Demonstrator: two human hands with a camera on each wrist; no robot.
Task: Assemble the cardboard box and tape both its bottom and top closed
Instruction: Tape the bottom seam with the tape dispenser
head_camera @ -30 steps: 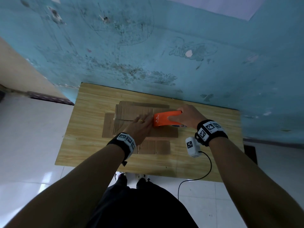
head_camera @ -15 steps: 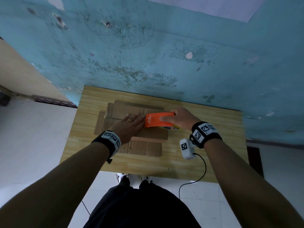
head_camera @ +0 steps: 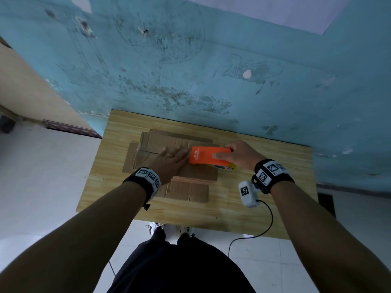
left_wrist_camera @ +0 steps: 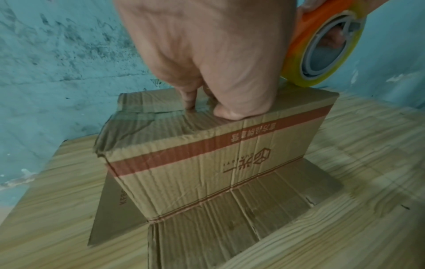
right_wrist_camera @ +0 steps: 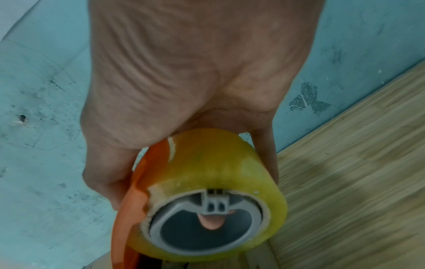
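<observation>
A brown cardboard box (head_camera: 160,144) (left_wrist_camera: 207,154) stands on the wooden table (head_camera: 243,208), its lower flaps splayed flat on the tabletop. Clear tape lies along its top seam. My left hand (head_camera: 171,159) (left_wrist_camera: 207,63) presses flat on the box top, fingers straight over the tape. My right hand (head_camera: 237,154) (right_wrist_camera: 184,91) grips an orange tape dispenser (head_camera: 208,155) (right_wrist_camera: 128,209) holding a yellowish tape roll (right_wrist_camera: 207,191) (left_wrist_camera: 322,54), set on the right end of the box top, just right of my left hand.
A blue, scuffed wall (head_camera: 211,70) rises right behind the table's far edge. A white wrist device with a black cable (head_camera: 248,193) hangs off my right wrist over the table. Tiled floor (head_camera: 42,176) lies to the left.
The dispenser and both hands hold much the same place on the box top; my left hand has spread flatter over the tape. The camera view has shifted slightly.
</observation>
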